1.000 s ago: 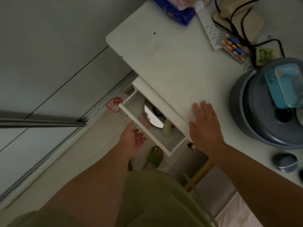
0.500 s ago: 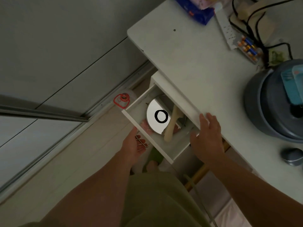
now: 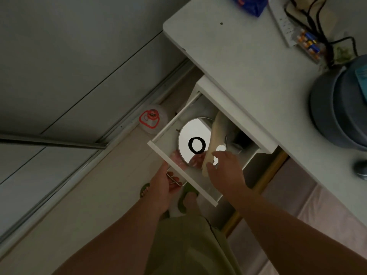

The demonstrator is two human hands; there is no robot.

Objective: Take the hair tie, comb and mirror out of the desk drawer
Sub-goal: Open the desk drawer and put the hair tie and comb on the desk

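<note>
The white desk drawer (image 3: 168, 155) stands pulled out. Inside lies a round mirror (image 3: 191, 132) with a black hair tie (image 3: 196, 145) on its glass. A pale wooden comb (image 3: 215, 133) rests slanted across the mirror's right side. My left hand (image 3: 164, 185) grips the metal drawer handle (image 3: 175, 180) at the drawer front. My right hand (image 3: 226, 167) is inside the drawer over the comb's near end, fingers curled beside it; whether they touch it I cannot tell.
The white desk top (image 3: 248, 62) carries a power strip (image 3: 282, 20) with cables, batteries (image 3: 308, 43), a blue packet (image 3: 248, 4) and a grey round container (image 3: 341, 108). A clear lidded jar (image 3: 152, 119) with red marking sits on the floor left of the drawer. My green-slippered feet (image 3: 186, 197) are below.
The drawer has slid further out, showing the whole mirror, hair tie and comb. My right hand left the desk edge and moved into the drawer over the comb.
</note>
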